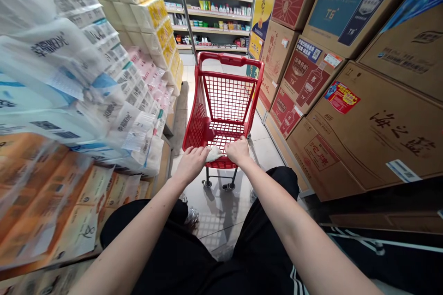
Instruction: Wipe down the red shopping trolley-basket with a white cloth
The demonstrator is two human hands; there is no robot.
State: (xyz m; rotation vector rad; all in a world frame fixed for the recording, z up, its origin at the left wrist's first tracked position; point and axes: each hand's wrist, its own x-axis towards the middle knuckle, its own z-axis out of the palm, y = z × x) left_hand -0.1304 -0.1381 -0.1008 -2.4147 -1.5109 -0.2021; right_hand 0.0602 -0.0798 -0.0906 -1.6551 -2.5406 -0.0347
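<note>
A red plastic shopping cart (pixel 228 99) stands right in front of me, its basket of open lattice. My left hand (pixel 192 162) is closed on the left part of the cart's near edge. On the right part of that edge, my right hand (pixel 237 150) is closed too, the fingers curled over it. A crumpled whitish cloth (pixel 214 154) lies on the edge between my hands and touches the left one's fingers. Whether either hand grips the cloth too, I cannot tell. Below the basket, small wheels rest on the tiled floor.
Stacked cardboard boxes (pixel 377 124) line the aisle's right side closely. Wrapped tissue packs (pixel 100 69) and orange packs (pixel 41 193) pile up on the left. A tall pole (pixel 188 14) rises from the cart's far left corner. Shelves of small goods (pixel 214 7) stand ahead across the floor.
</note>
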